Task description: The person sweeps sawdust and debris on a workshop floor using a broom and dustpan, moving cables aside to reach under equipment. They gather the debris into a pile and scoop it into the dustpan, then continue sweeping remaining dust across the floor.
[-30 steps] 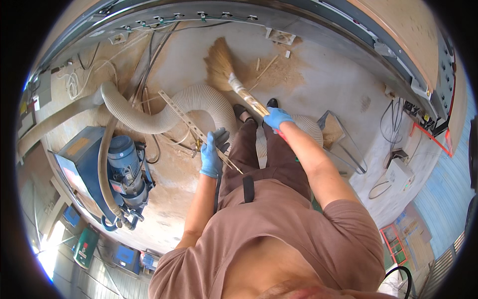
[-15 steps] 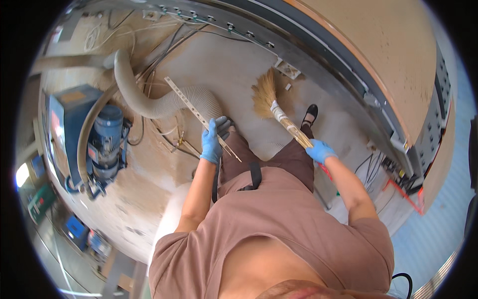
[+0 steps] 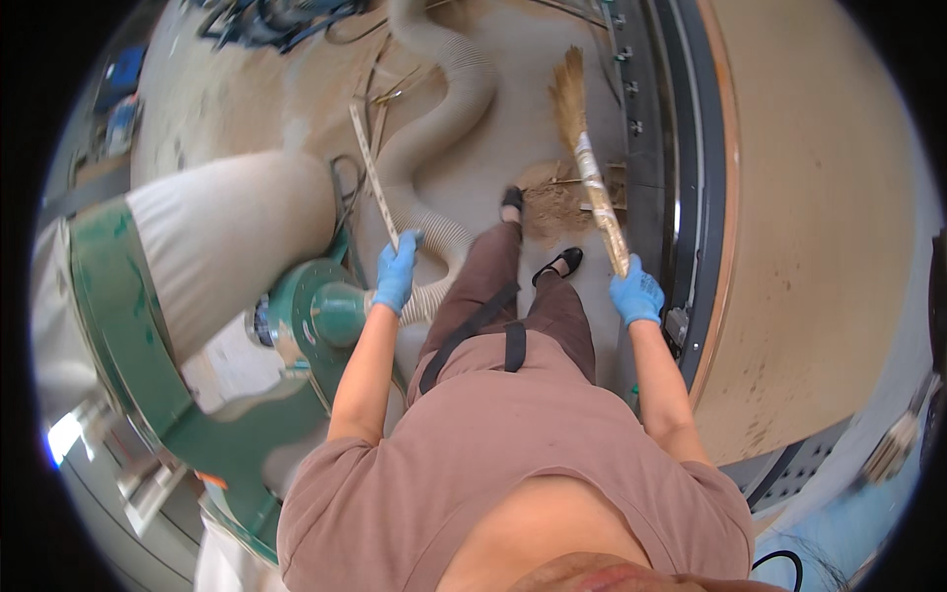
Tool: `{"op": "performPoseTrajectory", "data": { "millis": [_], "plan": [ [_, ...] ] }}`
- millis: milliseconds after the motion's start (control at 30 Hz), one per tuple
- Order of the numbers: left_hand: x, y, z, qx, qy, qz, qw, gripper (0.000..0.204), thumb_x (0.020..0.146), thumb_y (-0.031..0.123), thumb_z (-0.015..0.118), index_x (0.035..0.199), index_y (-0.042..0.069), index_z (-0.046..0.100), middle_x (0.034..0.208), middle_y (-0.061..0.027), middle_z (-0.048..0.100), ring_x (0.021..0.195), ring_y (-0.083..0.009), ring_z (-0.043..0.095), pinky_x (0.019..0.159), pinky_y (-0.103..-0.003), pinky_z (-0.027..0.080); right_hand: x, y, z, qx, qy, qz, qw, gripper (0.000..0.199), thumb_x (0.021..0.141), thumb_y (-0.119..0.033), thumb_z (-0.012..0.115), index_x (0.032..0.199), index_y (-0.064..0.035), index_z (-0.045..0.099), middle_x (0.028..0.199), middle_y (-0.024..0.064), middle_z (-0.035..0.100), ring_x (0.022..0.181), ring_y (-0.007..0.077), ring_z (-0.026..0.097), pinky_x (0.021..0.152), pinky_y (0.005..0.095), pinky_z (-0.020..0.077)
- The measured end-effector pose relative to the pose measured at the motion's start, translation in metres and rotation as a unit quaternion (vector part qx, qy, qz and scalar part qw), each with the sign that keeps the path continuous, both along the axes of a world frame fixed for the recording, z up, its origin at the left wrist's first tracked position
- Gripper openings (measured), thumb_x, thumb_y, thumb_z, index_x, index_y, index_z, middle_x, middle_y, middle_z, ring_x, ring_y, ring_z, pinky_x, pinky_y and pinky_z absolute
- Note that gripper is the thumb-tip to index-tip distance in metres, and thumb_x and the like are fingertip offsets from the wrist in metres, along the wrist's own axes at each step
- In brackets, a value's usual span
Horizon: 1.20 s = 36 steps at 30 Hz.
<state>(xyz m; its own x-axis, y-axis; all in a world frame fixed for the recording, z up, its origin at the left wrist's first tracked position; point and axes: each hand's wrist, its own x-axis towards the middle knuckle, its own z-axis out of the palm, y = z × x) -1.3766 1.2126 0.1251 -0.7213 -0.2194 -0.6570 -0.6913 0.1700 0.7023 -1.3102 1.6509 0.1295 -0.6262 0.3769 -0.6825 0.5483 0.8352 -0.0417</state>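
Observation:
Blue gloves cover both hands. Closed fingers of my left hand (image 3: 397,274) hold the lower end of a long, thin pale strip (image 3: 371,170), which points away from me and leans slightly left. My right hand (image 3: 637,293) is wrapped round the handle of a straw broom (image 3: 592,173). White wrapping binds the broom below its bristles, which fan out at the far end. Beside the broom, a heap of sawdust (image 3: 552,205) with bits of scrap lies on the floor, near my black shoes. Whether the bristles touch the floor, I cannot tell.
A ribbed grey hose (image 3: 466,84) snakes over the floor to a green blower (image 3: 330,306) on my left. Next to it bulges a large white dust bag (image 3: 237,202). A brown board (image 3: 799,197) on a dark machine frame (image 3: 651,148) runs along my right.
My view has turned left, bringing the green blower, dust bag and sawdust heap into sight. The broom now points more directly away from me. Both hands keep their hold.

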Motion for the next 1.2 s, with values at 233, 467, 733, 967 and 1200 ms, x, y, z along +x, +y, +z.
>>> {"op": "performPoseTrajectory", "data": {
  "millis": [233,467,733,967,1200],
  "plan": [
    [0.22,-0.083,-0.013,-0.317,-0.026,0.06,0.946,0.046,0.098,0.042,0.051,0.098,0.0,0.071,0.093,-0.0228,0.07,0.09,-0.0345,0.068,0.08,-0.044,0.051,-0.049,0.01,-0.077,0.081,0.065,0.093,0.99,0.035,0.083,-0.024,0.059,0.114,-0.0076,0.058,0.103,0.0238,0.07,0.095,0.0417,0.069,0.081,0.0516,0.0536],
    [0.363,-0.099,-0.015,-0.457,-0.2,0.04,0.866,0.044,0.095,0.04,0.05,0.087,0.001,0.067,0.096,-0.0239,0.067,0.097,-0.04,0.061,0.083,-0.048,0.046,-0.069,0.011,-0.196,-0.189,-0.125,-0.045,0.973,0.035,0.075,-0.02,0.072,0.104,-0.0013,0.062,0.09,0.015,0.067,0.075,0.029,0.066,0.072,0.0427,0.0553],
    [0.522,-0.126,-0.033,-0.385,-0.356,0.134,0.841,0.059,0.097,0.047,0.049,0.13,0.0,0.06,0.143,-0.0221,0.05,0.132,-0.0385,0.047,0.108,-0.04,0.039,-0.023,-0.06,-0.22,-0.244,-0.187,-0.254,0.917,0.029,0.076,-0.017,0.073,0.096,0.0003,0.061,0.077,0.012,0.06,0.063,0.0249,0.06,0.058,0.0403,0.0519],
    [0.547,-0.112,-0.106,-0.259,-0.245,0.101,0.929,0.058,0.097,0.042,0.053,0.135,-0.002,0.054,0.141,-0.0257,0.051,0.132,-0.0402,0.046,0.109,-0.044,0.038,-0.021,-0.097,-0.238,-0.228,-0.176,-0.285,0.914,0.024,0.078,-0.015,0.069,0.095,-0.0021,0.058,0.073,0.0135,0.058,0.06,0.0271,0.058,0.056,0.0425,0.052],
    [0.541,-0.106,-0.157,-0.128,-0.276,0.101,0.947,0.064,0.095,0.039,0.052,0.144,-0.001,0.043,0.137,-0.0308,0.052,0.124,-0.0417,0.055,0.106,-0.046,0.043,-0.002,-0.087,-0.257,-0.251,-0.073,-0.226,0.938,0.02,0.073,-0.006,0.063,0.092,0.0001,0.058,0.069,0.0139,0.057,0.057,0.028,0.058,0.051,0.044,0.0494]
  ]
}}
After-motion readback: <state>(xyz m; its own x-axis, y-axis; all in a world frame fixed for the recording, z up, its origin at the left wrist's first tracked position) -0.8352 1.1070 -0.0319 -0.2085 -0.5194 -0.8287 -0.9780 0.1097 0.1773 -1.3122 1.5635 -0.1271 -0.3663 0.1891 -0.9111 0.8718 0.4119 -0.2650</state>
